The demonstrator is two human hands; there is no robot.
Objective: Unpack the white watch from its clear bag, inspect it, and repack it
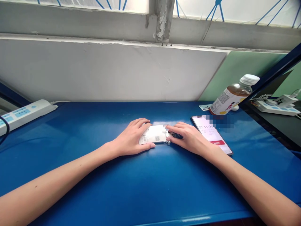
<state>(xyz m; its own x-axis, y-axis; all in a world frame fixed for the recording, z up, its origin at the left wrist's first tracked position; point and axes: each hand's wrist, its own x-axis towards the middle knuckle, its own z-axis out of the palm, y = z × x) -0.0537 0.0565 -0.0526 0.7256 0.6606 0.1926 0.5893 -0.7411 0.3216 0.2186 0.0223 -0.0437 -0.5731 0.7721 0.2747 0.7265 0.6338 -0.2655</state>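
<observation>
A small flat white pack (154, 135), printed with a barcode and a square code, lies on the blue table (150, 182) at the middle of the view. My left hand (133, 138) grips its left part, thumb along the near edge and fingers over the far edge. At the pack's right end, my right hand (185, 136) has its thumb and fingertips closed on the shiny, crumpled-looking edge. Whatever lies inside the pack is hidden, and the detail between my right fingertips is too small to make out.
Beside my right hand lies a phone (217, 136) showing a running timer. Behind it stands a tilted-looking drink bottle (231, 95) near a small card (204, 107). White power strips sit at the left (28, 114) and far right (277, 106). A white wall (113, 72) bounds the back.
</observation>
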